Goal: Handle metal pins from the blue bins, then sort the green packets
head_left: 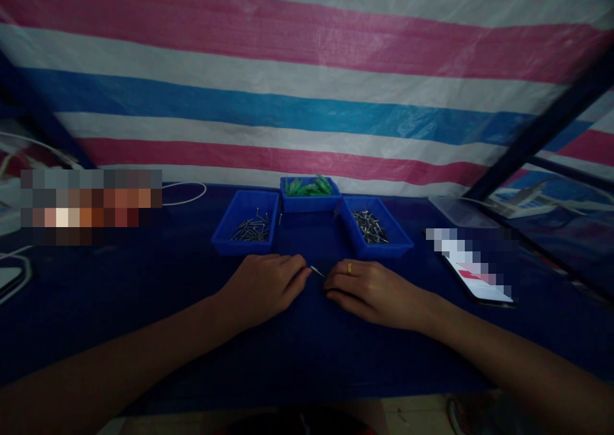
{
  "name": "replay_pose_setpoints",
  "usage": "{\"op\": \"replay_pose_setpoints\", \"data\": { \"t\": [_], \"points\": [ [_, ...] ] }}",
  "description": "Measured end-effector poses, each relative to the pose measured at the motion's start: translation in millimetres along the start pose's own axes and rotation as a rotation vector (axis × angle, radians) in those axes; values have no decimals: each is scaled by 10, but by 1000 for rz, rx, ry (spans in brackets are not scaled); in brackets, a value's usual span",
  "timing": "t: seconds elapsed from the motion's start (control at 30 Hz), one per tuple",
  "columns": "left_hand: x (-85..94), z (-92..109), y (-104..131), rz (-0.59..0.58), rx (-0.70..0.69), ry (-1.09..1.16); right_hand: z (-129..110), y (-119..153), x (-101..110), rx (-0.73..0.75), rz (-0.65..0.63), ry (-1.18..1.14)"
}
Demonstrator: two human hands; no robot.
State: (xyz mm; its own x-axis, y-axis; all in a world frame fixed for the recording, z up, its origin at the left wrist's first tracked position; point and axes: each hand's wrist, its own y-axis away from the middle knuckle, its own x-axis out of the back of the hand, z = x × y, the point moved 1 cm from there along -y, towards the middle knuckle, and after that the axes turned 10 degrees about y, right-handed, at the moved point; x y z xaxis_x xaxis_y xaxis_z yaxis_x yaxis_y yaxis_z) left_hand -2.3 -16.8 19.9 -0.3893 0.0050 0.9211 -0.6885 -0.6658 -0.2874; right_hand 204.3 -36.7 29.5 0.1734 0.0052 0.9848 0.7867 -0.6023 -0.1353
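Note:
Near the middle of the table, a thin silvery metal pin (317, 272) spans the small gap between my two hands. My left hand (275, 281) is closed, its thumb and forefinger pinched at the pin's left end. At the other end are the closed fingertips of my right hand (364, 288), which wears a gold-coloured ring (350, 268). Just beyond my left hand, a blue bin (224, 238) holds thin, headed metal pieces (252, 229). Past my right hand, another blue bin (398, 238) contains many small metal pins (370, 227).
A third blue bin (311, 203) at the back holds green pieces (309, 186). To the right lies a lit phone (484, 284) on the blue table (307, 358). A white cable (192, 184) loops at back left. Striped sheeting (307, 115) hangs behind.

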Motion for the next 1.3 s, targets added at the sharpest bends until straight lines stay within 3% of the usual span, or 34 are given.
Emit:
{"op": "replay_pose_setpoints", "data": {
  "t": [0.27,0.5,0.63,0.77,0.9,1.13,1.2,1.3],
  "points": [
    [-9,-4,12,-64,29,-57,13,-23,84,-261,213,-295],
    [-13,-9,-4,-99,26,-55,123,-10,65,-559,486,-809],
    [-2,1,-5,-104,22,-65,173,-6,57,-620,585,-906],
    [-9,1,4,-100,18,-65,168,-21,55,-587,546,-927],
    [-24,-10,12,-98,15,-63,107,-14,86,-489,557,-806],
    [-35,-16,13,-114,8,-63,-34,133,98,74,913,-342],
    [-36,-15,15,-112,4,-71,-23,186,31,115,1031,-246],
    [-38,-16,20,-113,-4,-78,32,225,-66,77,990,-128]
  ]
}}
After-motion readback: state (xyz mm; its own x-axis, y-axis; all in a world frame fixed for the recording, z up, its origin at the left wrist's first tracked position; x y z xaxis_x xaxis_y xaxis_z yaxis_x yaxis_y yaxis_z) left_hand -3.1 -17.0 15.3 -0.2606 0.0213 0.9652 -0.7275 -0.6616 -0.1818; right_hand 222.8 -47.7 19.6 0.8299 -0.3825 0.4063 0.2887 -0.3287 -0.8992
